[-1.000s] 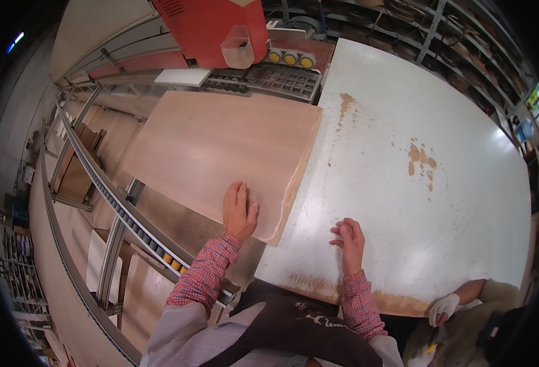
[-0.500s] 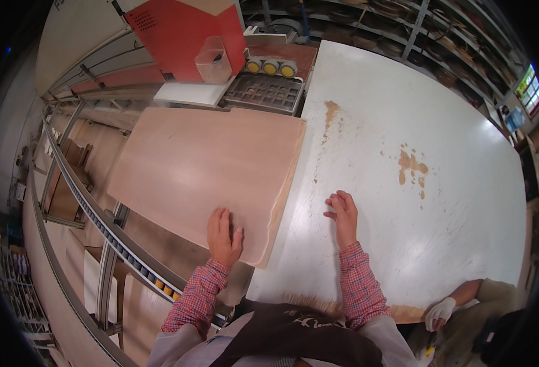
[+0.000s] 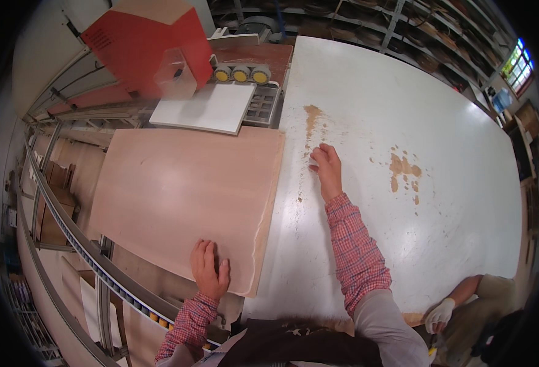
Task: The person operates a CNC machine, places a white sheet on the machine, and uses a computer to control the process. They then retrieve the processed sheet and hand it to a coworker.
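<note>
Left hand [image 3: 208, 271]: palm down, fingers spread flat on the near edge of the thin wooden sheet [image 3: 184, 196]; grip open, pressing, nothing clasped. The sheet reaches away from that hand, its far edge just short of the white panel [image 3: 205, 109]. Right hand [image 3: 326, 170]: extended onto the white worktop [image 3: 404, 110], fingers loosely curled, apparently holding nothing. Brown stains [image 3: 404, 166] lie right of it.

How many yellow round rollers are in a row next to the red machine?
3. The yellow rollers stand side by side behind the white board: left one, middle one, right one, just right of the red machine. More may be hidden behind it.
</note>
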Action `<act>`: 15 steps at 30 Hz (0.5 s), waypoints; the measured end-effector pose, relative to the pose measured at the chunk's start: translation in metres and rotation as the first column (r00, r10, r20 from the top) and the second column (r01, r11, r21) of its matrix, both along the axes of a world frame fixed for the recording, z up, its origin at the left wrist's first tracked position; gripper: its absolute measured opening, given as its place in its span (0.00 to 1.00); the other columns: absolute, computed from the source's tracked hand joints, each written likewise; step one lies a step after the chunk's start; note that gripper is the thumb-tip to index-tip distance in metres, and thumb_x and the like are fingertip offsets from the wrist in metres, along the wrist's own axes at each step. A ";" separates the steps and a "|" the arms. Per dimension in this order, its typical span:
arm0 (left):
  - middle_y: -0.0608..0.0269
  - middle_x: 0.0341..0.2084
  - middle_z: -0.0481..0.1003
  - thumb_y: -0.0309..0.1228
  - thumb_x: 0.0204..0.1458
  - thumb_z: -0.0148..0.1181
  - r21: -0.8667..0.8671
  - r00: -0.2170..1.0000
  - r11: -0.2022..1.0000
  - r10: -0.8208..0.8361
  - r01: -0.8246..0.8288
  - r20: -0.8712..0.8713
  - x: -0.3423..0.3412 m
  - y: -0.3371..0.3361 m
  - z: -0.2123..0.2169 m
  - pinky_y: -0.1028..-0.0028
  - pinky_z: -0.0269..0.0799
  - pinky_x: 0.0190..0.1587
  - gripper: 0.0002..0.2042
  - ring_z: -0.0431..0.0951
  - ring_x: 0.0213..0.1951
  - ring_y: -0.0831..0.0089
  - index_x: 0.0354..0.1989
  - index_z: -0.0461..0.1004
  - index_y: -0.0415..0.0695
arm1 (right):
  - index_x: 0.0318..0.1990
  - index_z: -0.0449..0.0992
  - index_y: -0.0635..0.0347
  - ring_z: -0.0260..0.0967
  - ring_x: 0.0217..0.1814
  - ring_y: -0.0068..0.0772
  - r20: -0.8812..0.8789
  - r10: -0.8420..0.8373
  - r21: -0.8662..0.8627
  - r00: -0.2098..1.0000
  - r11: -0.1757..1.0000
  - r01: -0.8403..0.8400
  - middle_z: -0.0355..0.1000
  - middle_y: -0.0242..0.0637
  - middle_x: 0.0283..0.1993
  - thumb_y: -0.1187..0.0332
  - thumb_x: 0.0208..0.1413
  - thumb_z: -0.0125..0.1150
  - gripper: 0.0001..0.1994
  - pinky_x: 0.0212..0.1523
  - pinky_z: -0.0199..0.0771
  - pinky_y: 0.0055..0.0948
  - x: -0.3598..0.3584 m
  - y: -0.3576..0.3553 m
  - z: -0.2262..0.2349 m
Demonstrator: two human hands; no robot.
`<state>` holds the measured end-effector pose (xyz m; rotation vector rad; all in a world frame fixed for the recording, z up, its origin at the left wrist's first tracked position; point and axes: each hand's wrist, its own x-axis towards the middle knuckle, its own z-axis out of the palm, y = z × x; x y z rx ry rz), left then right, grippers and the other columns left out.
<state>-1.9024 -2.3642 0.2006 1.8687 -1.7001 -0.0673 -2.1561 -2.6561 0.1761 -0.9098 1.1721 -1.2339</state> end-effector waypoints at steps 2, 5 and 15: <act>0.39 0.56 0.68 0.29 0.50 0.59 0.009 1.000 1.000 0.007 -0.007 0.008 0.000 0.001 -0.002 0.49 0.59 0.64 0.25 0.66 0.61 0.38 0.57 0.68 0.31 | 0.60 0.67 0.64 0.70 0.53 0.28 -0.012 0.003 0.005 1.000 1.000 -0.003 0.72 0.35 0.52 0.61 0.64 0.59 0.23 0.48 0.73 0.30 0.010 -0.021 0.004; 0.39 0.56 0.68 0.29 0.50 0.59 0.015 1.000 1.000 0.006 -0.006 0.003 -0.001 -0.001 0.001 0.48 0.59 0.64 0.25 0.65 0.61 0.38 0.57 0.68 0.31 | 0.59 0.68 0.64 0.69 0.51 0.28 -0.046 0.003 0.009 0.999 1.000 -0.003 0.72 0.35 0.51 0.59 0.63 0.60 0.23 0.47 0.73 0.29 0.023 -0.048 -0.001; 0.38 0.58 0.66 0.30 0.54 0.54 0.077 1.000 0.997 0.002 -0.002 -0.002 0.000 0.002 0.001 0.49 0.56 0.66 0.25 0.63 0.63 0.39 0.61 0.66 0.32 | 0.54 0.71 0.67 0.71 0.44 0.29 0.034 0.132 0.174 0.991 0.975 -0.136 0.73 0.39 0.44 0.53 0.58 0.65 0.27 0.40 0.75 0.32 0.059 -0.112 0.004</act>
